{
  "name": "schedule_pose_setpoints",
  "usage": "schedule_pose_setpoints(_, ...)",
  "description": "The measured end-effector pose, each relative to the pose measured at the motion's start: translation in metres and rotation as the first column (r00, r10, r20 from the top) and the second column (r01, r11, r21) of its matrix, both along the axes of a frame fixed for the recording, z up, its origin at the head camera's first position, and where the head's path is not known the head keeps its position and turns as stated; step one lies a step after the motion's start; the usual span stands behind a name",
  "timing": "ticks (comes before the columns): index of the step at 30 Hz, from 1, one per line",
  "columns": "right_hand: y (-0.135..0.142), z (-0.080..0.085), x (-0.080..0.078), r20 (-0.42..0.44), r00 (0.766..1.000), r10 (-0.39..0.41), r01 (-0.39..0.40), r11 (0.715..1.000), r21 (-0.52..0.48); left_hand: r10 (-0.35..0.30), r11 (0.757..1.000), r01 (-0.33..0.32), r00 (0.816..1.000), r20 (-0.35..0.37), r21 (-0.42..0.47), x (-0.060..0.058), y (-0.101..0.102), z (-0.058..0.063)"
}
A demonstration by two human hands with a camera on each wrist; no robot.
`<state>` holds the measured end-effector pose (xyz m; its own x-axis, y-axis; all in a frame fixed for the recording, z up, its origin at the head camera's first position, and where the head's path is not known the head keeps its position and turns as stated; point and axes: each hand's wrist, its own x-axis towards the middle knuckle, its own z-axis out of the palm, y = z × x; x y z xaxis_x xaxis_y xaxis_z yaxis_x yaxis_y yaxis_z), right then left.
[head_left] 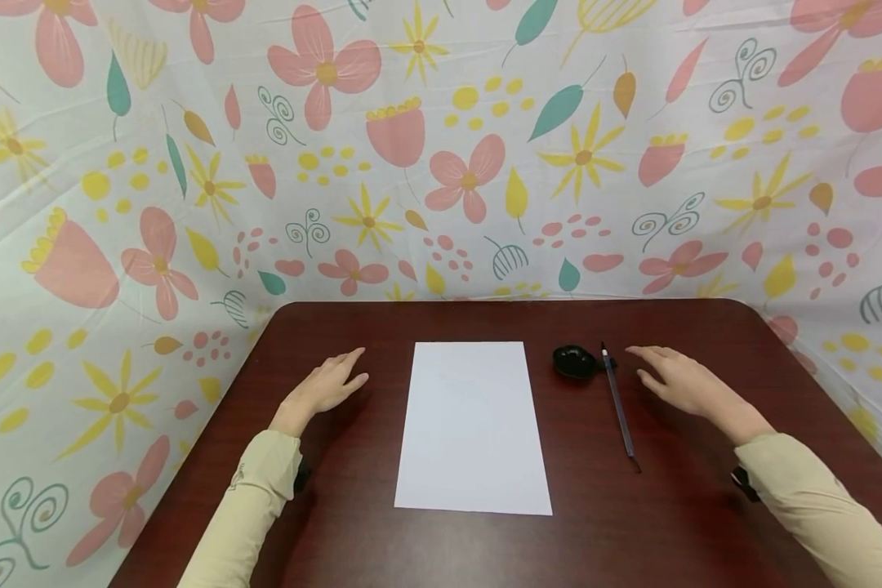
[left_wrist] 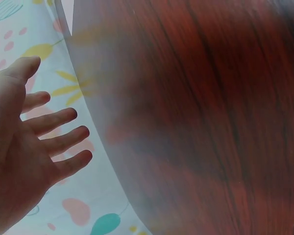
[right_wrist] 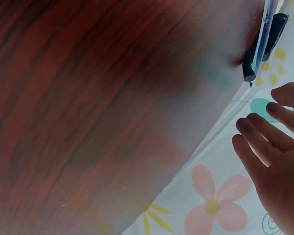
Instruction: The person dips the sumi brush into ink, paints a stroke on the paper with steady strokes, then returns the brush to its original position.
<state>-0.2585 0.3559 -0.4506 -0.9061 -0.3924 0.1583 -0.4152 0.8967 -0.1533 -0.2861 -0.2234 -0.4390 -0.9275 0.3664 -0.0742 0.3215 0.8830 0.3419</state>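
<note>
A white sheet of paper (head_left: 474, 429) lies on the dark red-brown table between the two hands. To its right sits a small glossy black dish (head_left: 575, 362) with a short handle. A slim brush (head_left: 620, 408) lies with its upper end across that handle and its dark bristle tip toward the near side. My left hand (head_left: 323, 388), fingers spread, is left of the paper and holds nothing. My right hand (head_left: 679, 381) is just right of the brush, apart from it, with loosely extended fingers. Both wrist views show empty palms, the left hand (left_wrist: 29, 142) and the right hand (right_wrist: 277, 161).
The wood-grain table (head_left: 478, 555) has rounded far corners. A flower-printed cloth (head_left: 441, 163) hangs behind it and along both sides. In the right wrist view the black dish (right_wrist: 274, 36) shows at the table's edge.
</note>
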Motion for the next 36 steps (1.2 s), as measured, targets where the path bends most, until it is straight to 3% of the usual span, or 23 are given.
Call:
schedule_pose_setpoints(14,-0.005,-0.003,0.002,-0.170,0.975,0.145,-0.151,0.988,-0.022,-0.099,0.994,0.099,0.995,-0.026,0.033,0.002,0.018,-0.005)
schedule_pose_setpoints(25,-0.012,-0.006,0.004,-0.200,0.961,0.189,-0.192,0.981,0.005,-0.157,0.981,0.153,0.987,0.025,0.117,0.004,0.026,-0.006)
schedule_pose_setpoints(36,-0.023,-0.008,0.002,-0.294,0.908,0.298,-0.296,0.954,0.052,-0.228,0.971,0.223,0.972,0.050,0.087,0.008,0.040,-0.006)
